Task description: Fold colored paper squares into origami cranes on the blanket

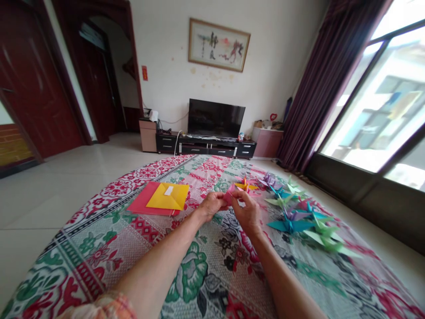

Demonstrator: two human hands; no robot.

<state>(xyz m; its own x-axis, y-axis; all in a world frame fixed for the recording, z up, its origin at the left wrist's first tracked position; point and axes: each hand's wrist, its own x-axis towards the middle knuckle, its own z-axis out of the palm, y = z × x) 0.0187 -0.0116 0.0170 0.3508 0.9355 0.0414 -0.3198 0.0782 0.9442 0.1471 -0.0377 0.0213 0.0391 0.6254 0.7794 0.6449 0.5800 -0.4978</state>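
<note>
A small pink folded paper [229,195] is held up over the middle of the table between both hands. The fingers of my left hand [212,205] pinch it from the left. From the right, my right hand [246,210] grips its other side with thumb and fingers closed. Part of the paper is hidden behind the fingers. Just beyond my right hand sits a yellow and orange paper crane [245,185]. Farther right stand several more folded cranes, among them a blue crane [291,224], a light green crane [328,237] and a purple crane [269,180].
A yellow packet [169,196] with a white label lies on red paper sheets [141,200] at the left. All rest on a round table with a flowered tablecloth [189,270]. Past its far edge are a television [215,118] and a low cabinet [206,146].
</note>
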